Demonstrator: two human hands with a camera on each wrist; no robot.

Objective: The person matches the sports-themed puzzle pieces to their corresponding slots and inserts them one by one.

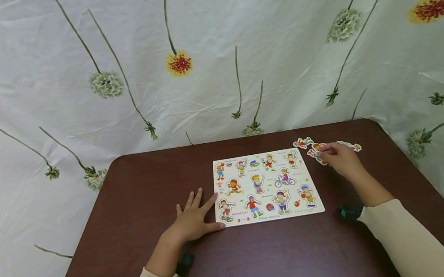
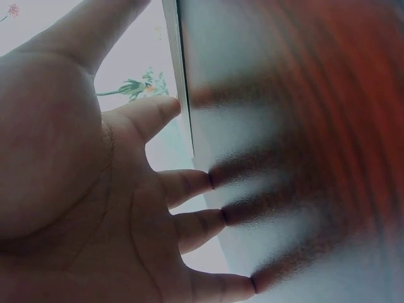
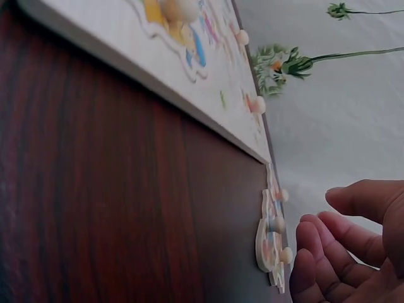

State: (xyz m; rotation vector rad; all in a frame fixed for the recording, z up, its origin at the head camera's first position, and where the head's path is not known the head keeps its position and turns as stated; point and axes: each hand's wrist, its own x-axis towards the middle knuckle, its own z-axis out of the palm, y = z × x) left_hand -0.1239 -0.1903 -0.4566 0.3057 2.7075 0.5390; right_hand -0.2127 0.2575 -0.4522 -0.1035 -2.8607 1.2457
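A white wooden peg puzzle board (image 1: 319, 207) with sports figures lies flat on the table. My left hand (image 1: 189, 220) rests at its left side, fingers spread, with thumb and index fingertip touching the edge; the left wrist view shows this hand's palm (image 2: 126, 208). Beyond the board's far right corner are several loose puzzle pieces (image 1: 303, 143). Over them is my right hand (image 1: 340, 159). In the right wrist view its thumb and bent fingers (image 3: 315, 249) are apart, beside the knobbed pieces (image 3: 268, 246), with nothing visible between them.
The dark brown table (image 1: 288, 256) has its far edge just behind the board and pieces. A white cloth (image 1: 211, 104) printed with flowers hangs behind it. Dark bands (image 1: 185, 264) are around both wrists. Figures on the board carry small round knobs (image 3: 257, 105).
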